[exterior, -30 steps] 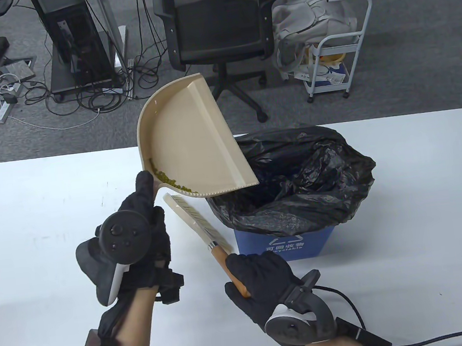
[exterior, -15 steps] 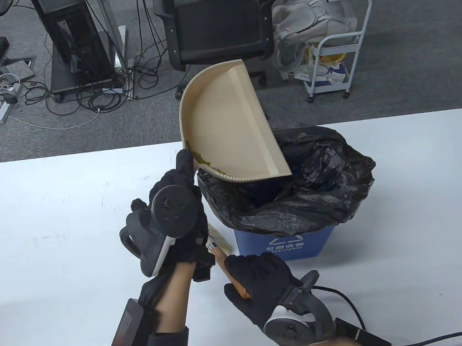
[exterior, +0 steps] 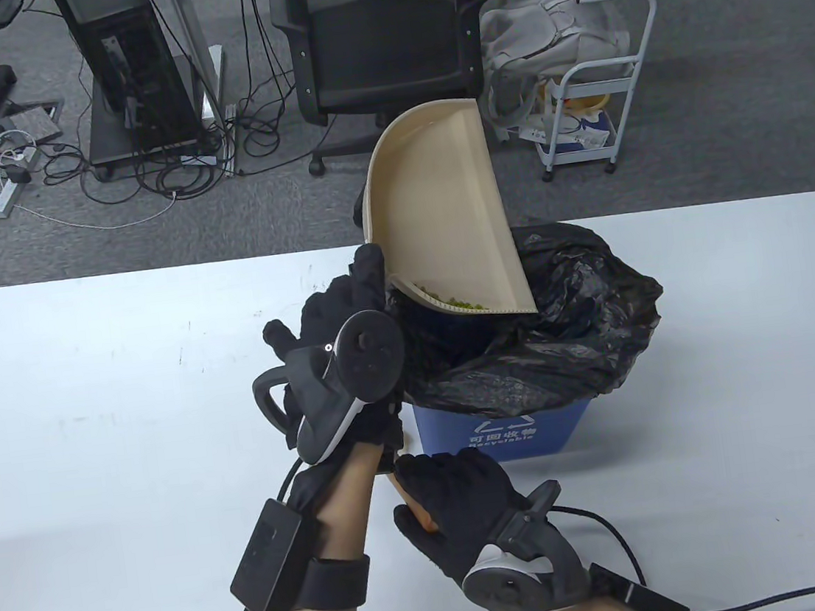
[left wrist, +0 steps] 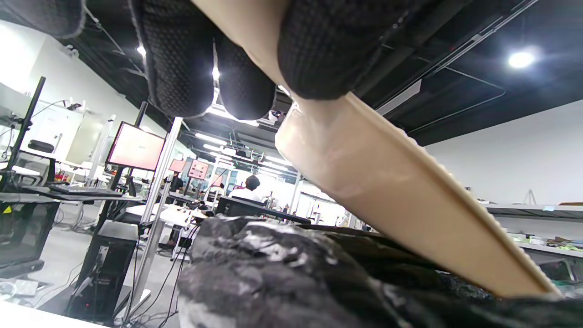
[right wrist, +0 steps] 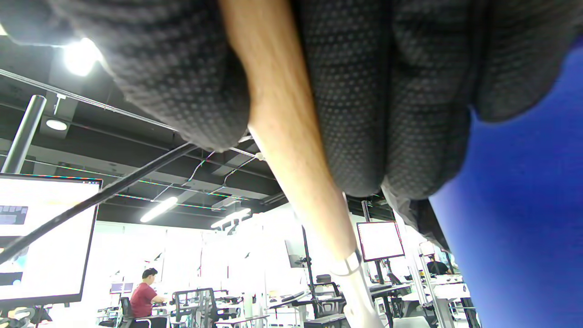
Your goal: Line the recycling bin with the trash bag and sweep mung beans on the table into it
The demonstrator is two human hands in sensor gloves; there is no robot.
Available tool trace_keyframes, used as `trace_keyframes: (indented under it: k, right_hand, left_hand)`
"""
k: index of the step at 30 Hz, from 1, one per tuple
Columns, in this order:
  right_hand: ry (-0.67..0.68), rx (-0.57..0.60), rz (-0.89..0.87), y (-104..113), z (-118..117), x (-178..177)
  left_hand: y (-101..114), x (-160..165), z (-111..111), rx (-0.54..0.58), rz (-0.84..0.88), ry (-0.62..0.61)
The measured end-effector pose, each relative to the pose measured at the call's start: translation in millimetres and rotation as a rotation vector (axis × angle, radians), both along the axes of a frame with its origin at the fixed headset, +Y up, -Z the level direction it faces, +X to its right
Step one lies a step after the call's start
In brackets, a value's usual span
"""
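White surface (exterior: 96, 433) carries blue recycling bin (exterior: 498, 435), black trash bag (exterior: 573, 322) lining it. Left hand (exterior: 334, 314) grips beige plastic dustpan (exterior: 441, 212) tilted over bag (green mung beans (exterior: 463, 302) at lower edge); right hand (exterior: 461, 499) grips wooden brush handle (right wrist: 291, 150).

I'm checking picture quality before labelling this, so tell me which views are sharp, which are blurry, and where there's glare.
Table view: evenly lit and sharp, mung beans distinct in the dustpan.
Left wrist view: ceiling lamp glare at upper right, trash bag soft, left hand fingers blurred close-up.
Right wrist view: right hand fills the top, brush handle slightly soft, bright windows wash out the background.
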State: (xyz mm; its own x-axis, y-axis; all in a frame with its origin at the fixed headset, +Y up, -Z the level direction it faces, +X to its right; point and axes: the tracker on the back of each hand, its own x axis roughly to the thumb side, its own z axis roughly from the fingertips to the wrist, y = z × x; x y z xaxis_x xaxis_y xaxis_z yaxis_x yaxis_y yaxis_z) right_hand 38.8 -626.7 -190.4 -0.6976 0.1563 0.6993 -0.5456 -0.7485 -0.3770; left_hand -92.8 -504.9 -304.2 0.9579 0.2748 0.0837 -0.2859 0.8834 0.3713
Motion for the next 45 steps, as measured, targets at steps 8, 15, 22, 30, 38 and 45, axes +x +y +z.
trace_keyframes:
  k: [8,15,22,30,38,45]
  right_hand:
    - [0.000,0.003,0.006,-0.6,1.2,-1.0]
    - [0.000,0.003,0.007,-1.1,1.2,-1.1]
    - [0.000,0.006,0.011,-1.3,1.5,-1.5]
    - [0.001,0.006,0.013,-1.6,1.5,-1.7]
    - [0.002,0.009,0.016,-1.8,1.7,-1.8]
    - [0.003,0.013,0.021,-2.1,2.3,-2.2]
  left_hand:
    - [9.7,9.6,4.9,0.060,-0.080,-0.005]
    - [14.3,17.1,7.9,0.098,-0.139,-0.008]
    - [19.5,26.8,11.2,0.142,-0.188,-0.017]
    - [25.1,42.5,16.4,0.192,-0.299,-0.029]
    - [31.6,56.2,21.0,0.244,-0.386,-0.036]
    - [33.9,63.9,25.1,0.284,-0.454,-0.040]
